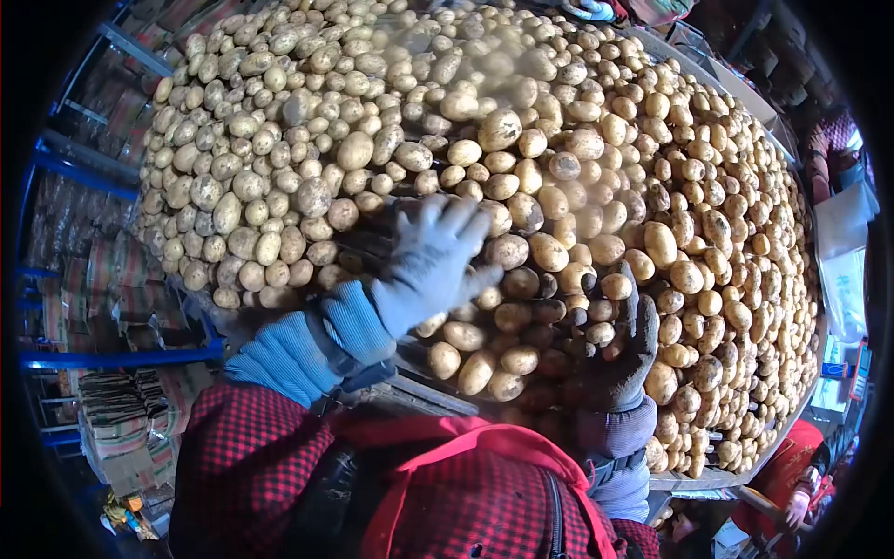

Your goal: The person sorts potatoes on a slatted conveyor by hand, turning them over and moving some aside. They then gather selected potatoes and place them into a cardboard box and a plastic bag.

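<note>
A large heap of potatoes (499, 129) in many sizes, some dusted with soil, spreads over the sorting table (424, 393). My left hand (430, 265), in a grey-blue glove with a ribbed blue cuff, lies palm down over the near middle, fingers spread and blurred at the tips. It seems to hold nothing. My right hand (622, 349), in a dark soiled glove, is to the right with its fingers stretched out and apart among the potatoes. A small potato (601, 333) sits between those fingers, not visibly gripped. Loose potatoes (476, 373) lie between my hands by the near edge.
Stacks of printed sacks (126, 429) and blue metal rails (121, 359) stand at the left. A gloved hand (591, 9) of another person shows at the far edge. More people's arms (819, 158) and a plastic sheet (846, 270) are at the right.
</note>
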The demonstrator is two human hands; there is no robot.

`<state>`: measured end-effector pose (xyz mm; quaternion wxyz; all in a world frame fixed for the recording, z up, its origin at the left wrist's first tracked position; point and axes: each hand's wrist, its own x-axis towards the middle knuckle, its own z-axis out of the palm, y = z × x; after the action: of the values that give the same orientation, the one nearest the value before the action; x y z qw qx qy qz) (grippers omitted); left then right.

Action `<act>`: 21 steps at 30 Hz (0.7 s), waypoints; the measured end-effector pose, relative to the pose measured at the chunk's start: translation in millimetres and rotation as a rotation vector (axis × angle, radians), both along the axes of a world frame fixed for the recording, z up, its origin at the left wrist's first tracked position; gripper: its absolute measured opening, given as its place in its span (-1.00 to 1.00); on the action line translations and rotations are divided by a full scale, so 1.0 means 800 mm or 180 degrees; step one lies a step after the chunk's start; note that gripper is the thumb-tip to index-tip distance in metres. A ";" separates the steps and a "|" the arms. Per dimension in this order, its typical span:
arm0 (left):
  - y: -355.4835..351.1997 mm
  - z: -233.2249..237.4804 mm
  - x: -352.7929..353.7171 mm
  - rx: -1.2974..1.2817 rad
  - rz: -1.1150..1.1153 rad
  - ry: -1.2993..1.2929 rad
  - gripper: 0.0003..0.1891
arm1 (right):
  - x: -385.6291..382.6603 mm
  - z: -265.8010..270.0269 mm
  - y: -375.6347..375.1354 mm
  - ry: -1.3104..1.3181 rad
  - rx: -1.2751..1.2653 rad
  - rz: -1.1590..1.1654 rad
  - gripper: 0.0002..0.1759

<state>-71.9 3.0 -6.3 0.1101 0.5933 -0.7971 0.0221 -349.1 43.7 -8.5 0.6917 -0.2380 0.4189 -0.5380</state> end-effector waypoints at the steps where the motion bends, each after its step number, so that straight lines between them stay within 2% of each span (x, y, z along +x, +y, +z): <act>1: 0.016 -0.002 -0.008 0.0048 -0.0094 0.0018 -0.30 | 0.011 0.016 0.001 -0.0115 -0.0002 -0.0053 -0.34; 4: 0.052 0.006 -0.021 0.0209 -0.0654 0.0235 -0.35 | 0.003 0.008 -0.002 -0.0347 -0.0025 -0.0135 -0.34; 5: 0.052 0.013 -0.014 0.0305 -0.0880 0.0344 -0.39 | -0.005 0.000 -0.004 -0.0617 -0.0072 0.0054 -0.34; 6: 0.043 0.000 0.004 0.0153 -0.1099 0.0875 -0.43 | -0.010 -0.005 -0.003 -0.0893 -0.0102 0.0245 -0.34; 8: 0.013 0.013 0.050 -0.0084 -0.0611 0.1091 -0.45 | 0.001 0.010 -0.001 -0.0821 0.0178 -0.0009 -0.35; 10: -0.028 0.042 0.095 -0.0480 0.0176 0.0759 -0.46 | -0.003 0.006 0.001 -0.1455 0.0104 -0.0064 -0.38; 12: -0.058 0.052 0.125 -0.0266 0.1538 -0.0470 -0.44 | -0.006 -0.001 0.002 -0.1775 0.0057 -0.0100 -0.33; 13: -0.072 0.050 0.138 -0.0268 0.1524 -0.0475 -0.44 | -0.007 -0.008 0.004 -0.1997 -0.0032 -0.0087 -0.37; 14: -0.088 0.040 0.151 0.0212 0.1547 -0.0696 -0.39 | -0.008 -0.011 0.005 -0.2218 -0.0124 -0.0081 -0.41; 15: -0.107 0.031 0.159 0.0688 0.1550 -0.0915 -0.34 | -0.009 -0.009 0.002 -0.2218 -0.0139 -0.0118 -0.41; 16: -0.132 0.020 0.163 0.0679 0.1509 -0.0912 -0.34 | -0.011 -0.005 -0.003 -0.1954 -0.0059 -0.0073 -0.42; 18: -0.159 0.000 0.171 0.0741 0.1791 0.0268 -0.23 | -0.011 -0.005 -0.001 -0.1694 0.0061 -0.0037 -0.44; 19: -0.161 0.034 0.144 0.0983 0.1831 0.0620 -0.26 | -0.008 -0.006 0.000 -0.1401 -0.0143 -0.0014 -0.44; 20: -0.167 0.034 0.142 0.0988 0.1811 0.0626 -0.26 | -0.006 -0.006 0.000 -0.1099 -0.0338 0.0009 -0.44; 21: -0.169 0.033 0.142 0.0790 0.1289 0.1616 -0.31 | -0.001 0.006 0.000 -0.1090 -0.0317 0.0009 -0.44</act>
<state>41.4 -132.1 19.8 0.2253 0.7348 -0.6070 -0.2019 -349.9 43.6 -3.6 0.7410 -0.1773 0.2675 -0.5898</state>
